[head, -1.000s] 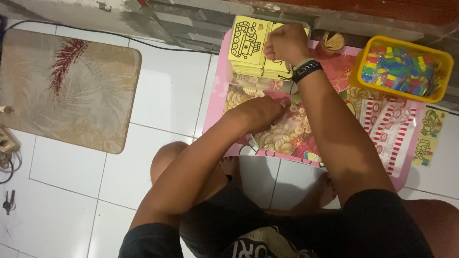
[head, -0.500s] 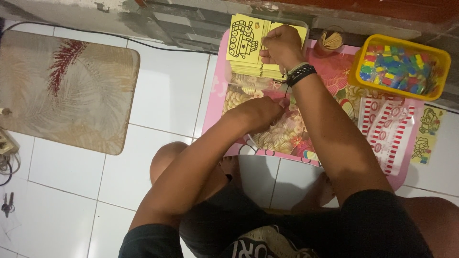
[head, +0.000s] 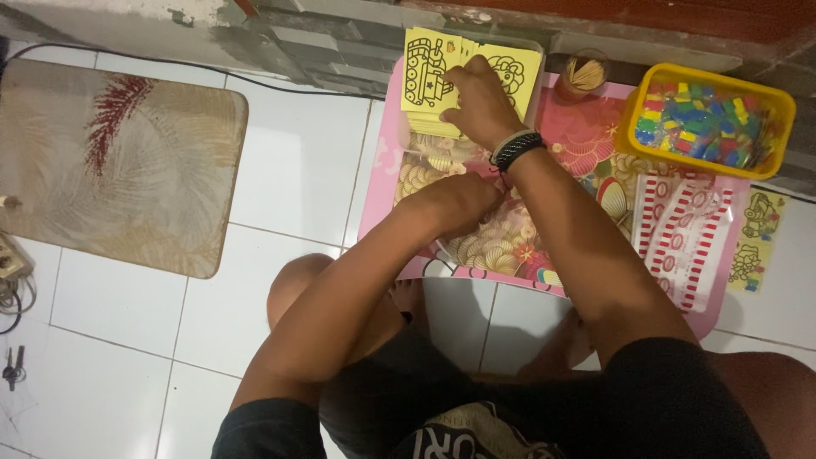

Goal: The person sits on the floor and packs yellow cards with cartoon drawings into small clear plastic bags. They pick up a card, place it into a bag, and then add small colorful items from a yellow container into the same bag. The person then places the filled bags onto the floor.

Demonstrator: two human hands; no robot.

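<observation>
Right hand (head: 476,102) fingering the yellow cards (head: 429,81)

Its grip has shifted along the stack since a moment ago — fingers now curled over the cards' middle, parting two sheets. Left hand (head: 459,204) rests closed nearer the body on the pink table (head: 378,191); what it holds, I cannot tell. Yellow tray (head: 637,119) and cup (head: 585,76) sit right — nothing blocks.

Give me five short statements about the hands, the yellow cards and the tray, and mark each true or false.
1. The right hand rests on the stack of yellow cards. True.
2. The yellow tray is empty. False: it holds many small coloured pieces.
3. The left hand lies on the patterned pink table. True.
4. A dark band sits on the left wrist. False: the wristband is on the right wrist.
5. The mat lies on the table. False: it lies on the tiled floor.
</observation>
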